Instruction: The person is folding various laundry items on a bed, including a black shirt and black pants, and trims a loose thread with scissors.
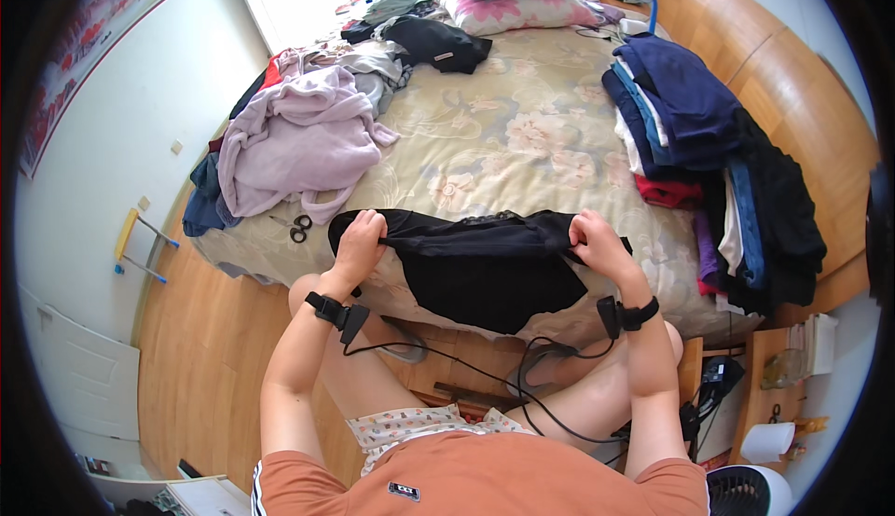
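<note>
A black garment (489, 285) with a strip of lace along its far edge lies across the near edge of the bed, part of it hanging over the side. My left hand (362, 240) pinches its left end between thumb and fingers. At the other end, my right hand (596, 240) grips the cloth the same way. Between them the fabric is drawn out into a folded band. Black-handled scissors (300, 228) rest on the bedspread (454, 131) to the left of my left hand. Both wrists wear black straps with cabled devices.
A lilac fleece garment (301, 142) and other clothes are heaped at left. Folded clothes are stacked (685, 107) at right by the wooden headboard (790, 47). Pillows (514, 9) and a black garment (440, 44) lie farther back. A black cable (447, 355) loops between my wrists.
</note>
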`<state>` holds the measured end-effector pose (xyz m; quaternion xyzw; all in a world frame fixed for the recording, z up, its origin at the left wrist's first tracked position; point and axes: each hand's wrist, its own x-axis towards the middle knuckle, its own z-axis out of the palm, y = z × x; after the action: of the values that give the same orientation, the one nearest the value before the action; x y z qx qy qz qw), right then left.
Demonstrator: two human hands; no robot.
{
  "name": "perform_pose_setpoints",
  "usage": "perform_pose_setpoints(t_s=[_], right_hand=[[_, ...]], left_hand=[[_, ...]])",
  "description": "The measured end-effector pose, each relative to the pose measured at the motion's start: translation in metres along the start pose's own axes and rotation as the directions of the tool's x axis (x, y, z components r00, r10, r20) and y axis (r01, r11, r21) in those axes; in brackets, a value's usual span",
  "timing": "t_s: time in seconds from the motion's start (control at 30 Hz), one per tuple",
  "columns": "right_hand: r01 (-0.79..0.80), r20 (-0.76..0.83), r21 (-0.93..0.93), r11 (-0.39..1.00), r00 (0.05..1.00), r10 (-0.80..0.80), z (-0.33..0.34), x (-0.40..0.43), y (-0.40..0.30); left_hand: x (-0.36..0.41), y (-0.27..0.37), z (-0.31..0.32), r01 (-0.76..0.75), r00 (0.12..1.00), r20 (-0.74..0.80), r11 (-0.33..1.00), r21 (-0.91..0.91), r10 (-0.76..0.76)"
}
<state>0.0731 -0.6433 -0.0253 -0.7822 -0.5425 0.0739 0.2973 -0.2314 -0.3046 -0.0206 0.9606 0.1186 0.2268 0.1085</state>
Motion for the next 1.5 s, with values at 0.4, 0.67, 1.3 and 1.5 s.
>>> perform_pose_setpoints(t_s=[0.4, 0.67, 1.3, 1.5], right_hand=[[-0.147, -0.123, 0.329, 0.933, 0.973, 0.197, 0.004, 0.014, -0.001], [-0.201, -0.214, 0.264, 0.943, 0.942, 0.26, 0.018, 0.023, -0.003], [-0.109, -0.062, -0.242, 0.964, 0.993, 0.097, 0.041, 0.013, -0.011], [-0.199, -0.302, 0.005, 0.98, 0.934, 0.191, -0.001, 0.026, -0.031]], left_hand=[[-0.002, -0.021, -0.001, 0.124, 0.972, -0.165, 0.964, -0.233, -0.165], [-0.002, -0.026, 0.008, 0.3, 0.954, 0.087, 0.889, -0.346, -0.288], [-0.008, -0.025, 0.001, 0.344, 0.936, 0.054, 0.867, -0.36, -0.349], [-0.001, -0.019, -0.016, 0.197, 0.952, -0.19, 0.956, -0.217, -0.24]])
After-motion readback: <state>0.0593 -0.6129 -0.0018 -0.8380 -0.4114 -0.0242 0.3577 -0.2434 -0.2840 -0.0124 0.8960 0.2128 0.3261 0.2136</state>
